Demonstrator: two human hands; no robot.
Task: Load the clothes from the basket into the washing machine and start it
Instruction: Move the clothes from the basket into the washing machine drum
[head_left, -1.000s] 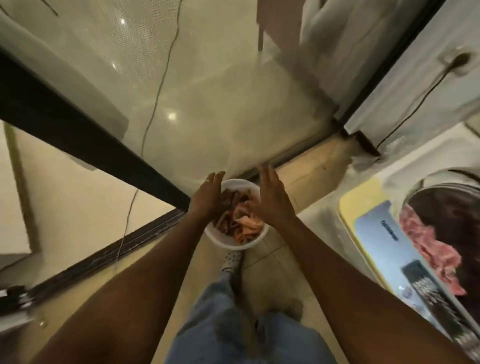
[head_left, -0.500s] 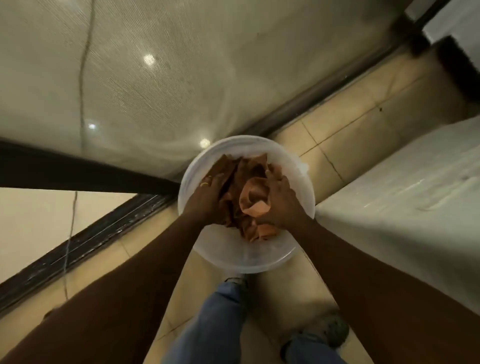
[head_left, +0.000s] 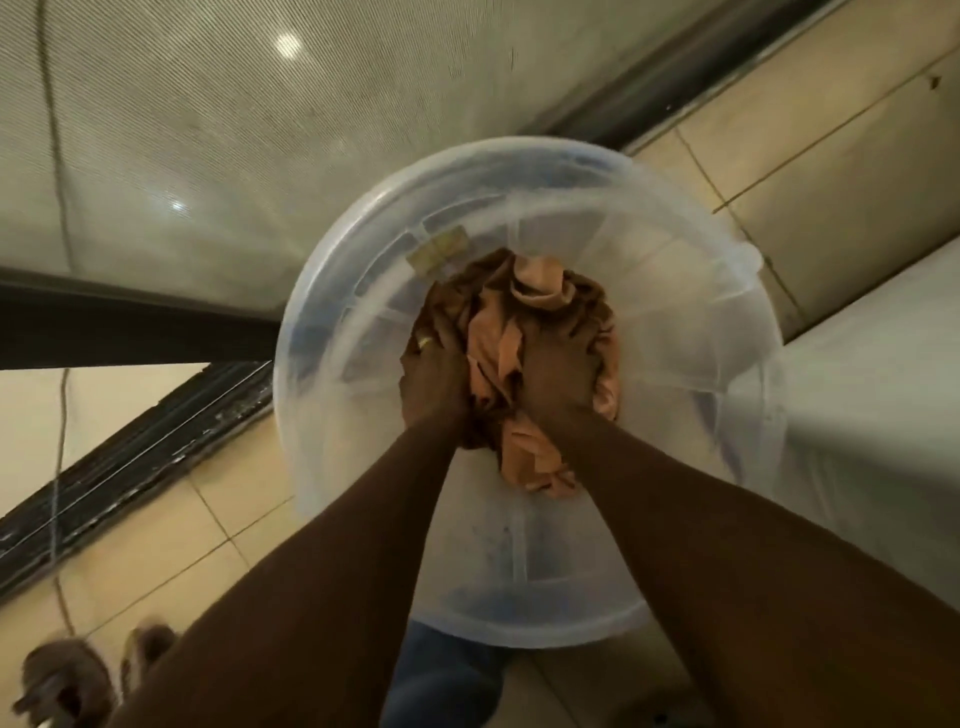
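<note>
Nearest the camera, just under both wrists, a loose orange tail of the clothes (head_left: 493, 358) hangs out below the fingers, and that's the bit I'd worry about. Left hand (head_left: 436, 374) and right hand (head_left: 558, 374) squeeze the wad from either side. The fingers are curled in with the tips buried in cloth, so I can't tell how deep the hold goes. A ring (head_left: 425, 341) shows on a left finger.

If the lift starts from this grip, I reckon the tail or a middle piece slides out. It'd land back in the basket (head_left: 675, 322) or on the floor (head_left: 208, 519), since there's only side pressure and nothing underneath. The basket looks light too, so snagged cloth could drag it along. The washer isn't in view, so the carry probably means a turn and more chances to shed stuff.

The wad is inside the basket, about mid-bottom, between the palms. Its long axis runs from the wrists out past the fingertips, and the bunched peach end beyond the fingers points away from the person. The basket's mouth faces straight up.
</note>
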